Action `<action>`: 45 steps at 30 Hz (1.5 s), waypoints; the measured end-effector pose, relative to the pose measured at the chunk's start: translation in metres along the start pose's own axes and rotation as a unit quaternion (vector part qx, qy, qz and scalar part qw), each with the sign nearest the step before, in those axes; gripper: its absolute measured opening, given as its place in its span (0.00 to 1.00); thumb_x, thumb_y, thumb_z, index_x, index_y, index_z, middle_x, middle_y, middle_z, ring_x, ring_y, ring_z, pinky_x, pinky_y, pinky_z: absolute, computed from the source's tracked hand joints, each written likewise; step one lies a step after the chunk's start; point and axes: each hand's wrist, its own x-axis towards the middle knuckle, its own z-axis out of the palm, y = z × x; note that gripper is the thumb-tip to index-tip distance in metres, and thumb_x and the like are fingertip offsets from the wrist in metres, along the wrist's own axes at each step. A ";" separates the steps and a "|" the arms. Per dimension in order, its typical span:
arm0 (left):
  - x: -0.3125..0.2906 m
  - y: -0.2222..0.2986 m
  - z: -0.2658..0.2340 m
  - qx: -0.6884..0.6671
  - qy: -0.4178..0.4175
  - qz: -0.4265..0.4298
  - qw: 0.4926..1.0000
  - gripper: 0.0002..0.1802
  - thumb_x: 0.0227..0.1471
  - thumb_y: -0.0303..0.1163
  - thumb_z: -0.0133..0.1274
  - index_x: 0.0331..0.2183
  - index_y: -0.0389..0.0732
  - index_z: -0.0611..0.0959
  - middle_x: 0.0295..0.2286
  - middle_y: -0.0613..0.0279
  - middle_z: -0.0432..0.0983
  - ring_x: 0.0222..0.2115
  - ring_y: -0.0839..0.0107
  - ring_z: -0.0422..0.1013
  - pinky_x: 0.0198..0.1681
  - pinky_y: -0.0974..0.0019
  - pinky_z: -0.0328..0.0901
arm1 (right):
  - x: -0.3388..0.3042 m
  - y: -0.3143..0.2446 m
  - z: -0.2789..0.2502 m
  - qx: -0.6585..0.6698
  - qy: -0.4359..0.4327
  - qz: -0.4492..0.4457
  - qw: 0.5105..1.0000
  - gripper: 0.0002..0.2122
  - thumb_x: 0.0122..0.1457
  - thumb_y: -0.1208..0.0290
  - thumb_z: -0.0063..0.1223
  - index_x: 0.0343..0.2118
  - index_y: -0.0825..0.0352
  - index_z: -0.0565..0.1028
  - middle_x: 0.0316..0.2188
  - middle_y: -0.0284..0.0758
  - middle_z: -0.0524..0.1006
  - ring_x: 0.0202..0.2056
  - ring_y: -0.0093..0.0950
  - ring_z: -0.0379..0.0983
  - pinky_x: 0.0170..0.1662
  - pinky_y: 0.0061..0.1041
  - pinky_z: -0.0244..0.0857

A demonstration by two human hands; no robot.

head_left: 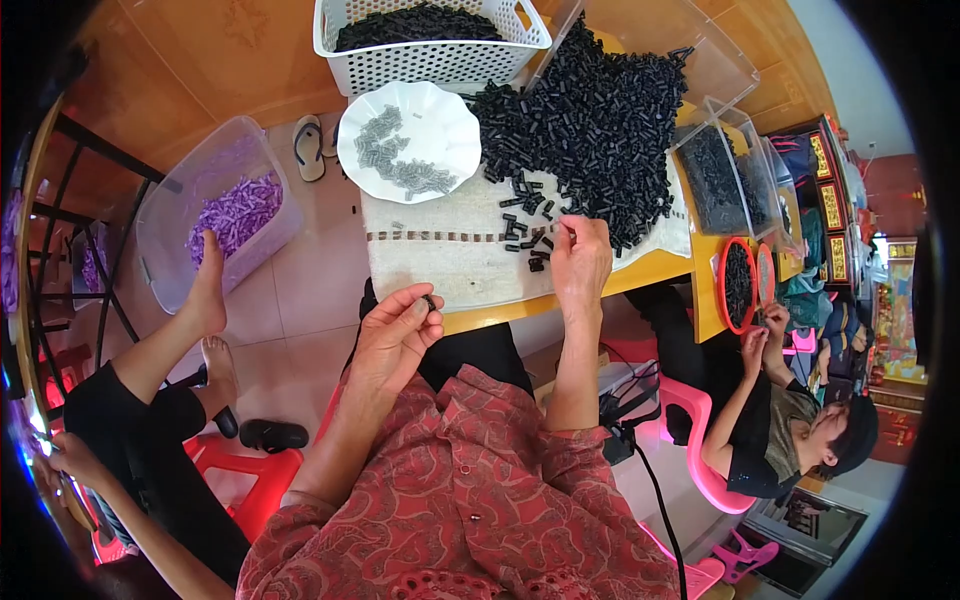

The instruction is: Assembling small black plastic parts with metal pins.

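My left hand [392,342] is raised at the table's front edge, thumb and fingertips pinching a small black tube-like piece [430,302]. Over the cloth, my right hand [583,268] has its thumb and forefinger pressed together; whatever may be between them is too small to make out. Loose black pieces lie just left of those fingers, spilling from a large heap of black pieces [590,130]. A white scalloped plate [455,115] with small clear pieces [385,150] stands farther left on the white cloth [430,280].
Behind the plate is a white perforated basket [430,68] of black pieces. Clear boxes [720,180] and a red-rimmed bowl [722,290] stand to the right, where a co-worker [790,420] sits. Leftward, another person's bare foot [207,290] is beside a bin [160,240] of purple pieces.
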 end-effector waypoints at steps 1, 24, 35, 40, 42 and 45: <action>0.000 0.000 0.000 0.001 -0.001 -0.001 1.000 0.12 0.56 0.23 0.50 0.44 0.34 0.77 0.36 0.54 0.76 0.32 0.71 0.73 0.38 0.68 0.71 | 0.003 0.000 0.001 -0.017 -0.002 -0.001 1.000 0.03 0.52 0.76 0.54 0.30 0.66 0.76 0.28 0.40 0.72 0.30 0.41 0.71 0.33 0.37 0.65; 0.001 -0.003 -0.002 -0.014 -0.022 0.018 1.000 0.13 0.56 0.23 0.50 0.44 0.34 0.76 0.37 0.54 0.76 0.33 0.71 0.74 0.40 0.67 0.71 | -0.052 -0.060 -0.019 0.443 -0.154 0.109 0.877 0.09 0.50 0.84 0.60 0.34 0.69 0.74 0.28 0.27 0.74 0.27 0.13 0.67 0.32 0.13 0.63; -0.003 -0.002 0.000 -0.023 -0.002 0.012 1.000 0.12 0.56 0.24 0.50 0.44 0.38 0.77 0.37 0.57 0.76 0.33 0.74 0.73 0.38 0.70 0.70 | -0.078 -0.086 -0.020 0.480 -0.202 0.086 0.849 0.07 0.49 0.85 0.60 0.32 0.71 0.77 0.29 0.30 0.75 0.28 0.14 0.69 0.32 0.14 0.65; -0.001 -0.007 -0.001 -0.068 -0.046 0.028 0.996 0.13 0.56 0.24 0.50 0.44 0.37 0.77 0.38 0.57 0.76 0.34 0.74 0.73 0.42 0.66 0.70 | -0.082 -0.092 -0.017 0.483 -0.213 0.043 0.848 0.07 0.49 0.85 0.60 0.31 0.71 0.77 0.29 0.32 0.75 0.30 0.16 0.71 0.33 0.15 0.66; -0.002 -0.006 0.000 -0.068 -0.043 0.029 0.996 0.13 0.56 0.24 0.50 0.44 0.37 0.77 0.37 0.57 0.76 0.34 0.74 0.73 0.42 0.66 0.70 | -0.083 -0.093 -0.015 0.480 -0.219 0.040 0.849 0.07 0.49 0.85 0.60 0.31 0.71 0.77 0.29 0.32 0.75 0.30 0.17 0.72 0.33 0.15 0.67; -0.001 -0.007 -0.002 -0.068 -0.038 0.025 0.997 0.13 0.56 0.24 0.50 0.44 0.37 0.77 0.36 0.58 0.76 0.34 0.74 0.72 0.41 0.67 0.70 | -0.084 -0.094 -0.014 0.479 -0.226 0.036 0.848 0.06 0.49 0.84 0.60 0.31 0.70 0.77 0.29 0.32 0.75 0.30 0.17 0.72 0.33 0.15 0.67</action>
